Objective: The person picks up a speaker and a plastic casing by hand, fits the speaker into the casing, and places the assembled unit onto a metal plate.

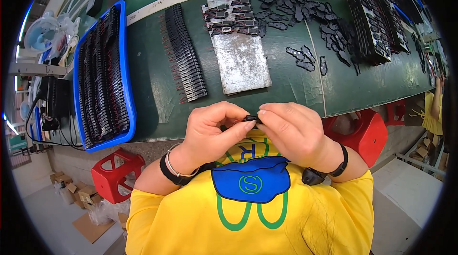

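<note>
Close to my chest, at the table's near edge, both hands meet on a small black part (251, 118) with thin red wire beside it. My left hand (209, 131) pinches it between thumb and fingertips. From the other side my right hand (296, 130) grips its right end, fingers bent and pressed together. Fingertips hide much of the part. Beyond the hands lies a worn silver metal plate (242, 64). On the plate's far end sit several black rectangular parts (234, 14) with red wires. A long row of black parts (185, 52), wires pointing left, stands left of the plate.
At left, a blue tray (131, 116) holds long rows of black parts. Flat black frames (305, 9) lie heaped at the far right, a few loose frames (302, 58) nearer. Stacked black racks (369, 28) stand farther right. Red stools (114, 174) flank me below the green table (291, 83).
</note>
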Tool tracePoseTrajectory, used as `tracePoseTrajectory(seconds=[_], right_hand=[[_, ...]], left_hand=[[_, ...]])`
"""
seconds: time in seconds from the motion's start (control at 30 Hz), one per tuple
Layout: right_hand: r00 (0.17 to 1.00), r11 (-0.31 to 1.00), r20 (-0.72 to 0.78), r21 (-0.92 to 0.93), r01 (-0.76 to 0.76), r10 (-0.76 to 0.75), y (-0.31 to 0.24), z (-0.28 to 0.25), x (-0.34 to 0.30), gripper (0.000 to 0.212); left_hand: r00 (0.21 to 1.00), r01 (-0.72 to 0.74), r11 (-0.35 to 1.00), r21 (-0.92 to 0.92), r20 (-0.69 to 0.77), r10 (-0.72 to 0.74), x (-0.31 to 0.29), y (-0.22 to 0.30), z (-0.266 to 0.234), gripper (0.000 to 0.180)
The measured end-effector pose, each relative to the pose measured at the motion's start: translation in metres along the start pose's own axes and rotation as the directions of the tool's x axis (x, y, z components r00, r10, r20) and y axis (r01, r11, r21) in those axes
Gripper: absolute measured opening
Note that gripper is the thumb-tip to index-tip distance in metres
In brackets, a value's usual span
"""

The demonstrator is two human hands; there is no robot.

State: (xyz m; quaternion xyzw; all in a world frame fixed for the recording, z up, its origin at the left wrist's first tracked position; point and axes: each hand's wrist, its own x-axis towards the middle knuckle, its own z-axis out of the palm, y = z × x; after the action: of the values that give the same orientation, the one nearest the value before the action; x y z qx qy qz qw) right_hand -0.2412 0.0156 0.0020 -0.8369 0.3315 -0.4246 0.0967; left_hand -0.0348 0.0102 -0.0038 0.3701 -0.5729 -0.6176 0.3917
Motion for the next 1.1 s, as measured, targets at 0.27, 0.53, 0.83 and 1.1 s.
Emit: tracePoseTrajectory(seconds=[0.27,0.53,0.83,1.1], right_hand=[[0.939,0.848,0.155,0.404,-0.343,0.307,0.005,-0.01,-0.004,0.036],[0.985,0.903,0.065,0.394,-0.172,0.159,0.011,-0.004,-0.007,0.034],[1.0,0.967,0.018,0.254,-0.012,0.008,0.011,-0.003,-0.005,0.034],[0.998,0.979,-0.029,0.196,0.052,-0.047,0.01,0.001,-0.006,0.034]], left_hand=[[0.999,-0.043,0.991,-0.13,-0.022,0.041,-0.001,-0.003,0.001,0.01],[0.995,-0.084,0.996,-0.03,0.06,0.086,-0.001,-0.007,-0.005,0.011],[0.994,0.097,0.974,-0.206,0.062,-0.086,-0.002,-0.006,-0.005,0.01],[0.998,-0.032,0.987,-0.158,0.05,0.04,-0.001,-0.006,-0.004,0.01]])
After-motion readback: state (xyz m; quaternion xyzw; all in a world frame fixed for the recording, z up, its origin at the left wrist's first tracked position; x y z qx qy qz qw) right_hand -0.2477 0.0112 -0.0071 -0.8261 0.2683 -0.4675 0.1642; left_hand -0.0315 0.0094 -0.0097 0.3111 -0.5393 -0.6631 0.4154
